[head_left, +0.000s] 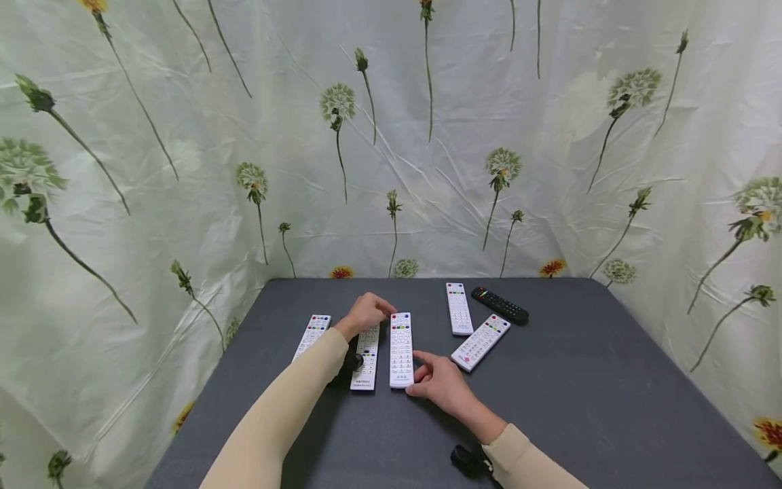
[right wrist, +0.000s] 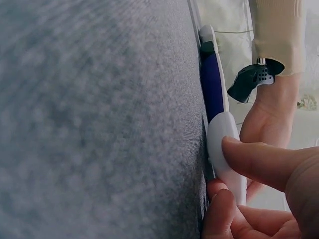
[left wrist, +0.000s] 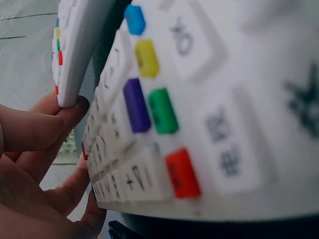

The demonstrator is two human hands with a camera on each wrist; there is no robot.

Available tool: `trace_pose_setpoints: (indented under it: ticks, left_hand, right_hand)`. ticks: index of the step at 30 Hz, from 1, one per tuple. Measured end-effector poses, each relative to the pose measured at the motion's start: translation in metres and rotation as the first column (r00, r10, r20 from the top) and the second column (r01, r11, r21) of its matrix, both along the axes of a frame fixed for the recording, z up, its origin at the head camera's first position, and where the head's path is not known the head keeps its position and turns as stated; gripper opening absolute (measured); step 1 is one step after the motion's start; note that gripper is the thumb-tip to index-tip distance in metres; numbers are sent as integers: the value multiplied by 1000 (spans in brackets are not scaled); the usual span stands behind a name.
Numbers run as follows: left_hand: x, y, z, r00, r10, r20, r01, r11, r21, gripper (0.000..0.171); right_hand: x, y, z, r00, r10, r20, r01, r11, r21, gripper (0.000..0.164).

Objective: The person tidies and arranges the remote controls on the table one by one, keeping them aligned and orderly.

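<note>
I'm touching the far end of a white remote (head_left: 401, 353) with the outstretched left hand (head_left: 367, 312), finger closure unclear, and pinching its near end with the right hand (head_left: 444, 387).

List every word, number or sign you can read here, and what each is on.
"OK": on a white key of the nearest remote, left wrist view.
"+": on another key, beside the red button.
Too blurred: that remote's other characters.
Too small: markings on the white remotes and black remote, head view.
</note>
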State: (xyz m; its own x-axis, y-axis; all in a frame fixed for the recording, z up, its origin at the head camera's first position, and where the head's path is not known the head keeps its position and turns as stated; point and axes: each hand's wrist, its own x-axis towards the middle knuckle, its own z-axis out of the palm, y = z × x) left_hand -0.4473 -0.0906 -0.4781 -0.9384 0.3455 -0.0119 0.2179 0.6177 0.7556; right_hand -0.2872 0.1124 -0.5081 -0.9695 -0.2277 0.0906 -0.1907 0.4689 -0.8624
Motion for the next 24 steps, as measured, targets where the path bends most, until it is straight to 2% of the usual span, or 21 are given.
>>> trace_pose_setpoints:
  ticks: [8, 13, 24]
  left_hand:
    - [-3, -4, -3, 999, 19, 39, -18, 1000, -7, 40]
    - [-5, -7, -3, 999, 33, 41, -34, 999, 7, 40]
    - [-2, -11, -2, 999, 15, 50, -16, 1000, 14, 40]
  right_hand:
    - [-3, -2, -2, 999, 13, -35, -11, 998, 59, 72]
    - [-5, -4, -2, 1000, 13, -14, -12, 998, 65, 70]
    - [-5, -6, -2, 999, 13, 33, -16, 998, 62, 67]
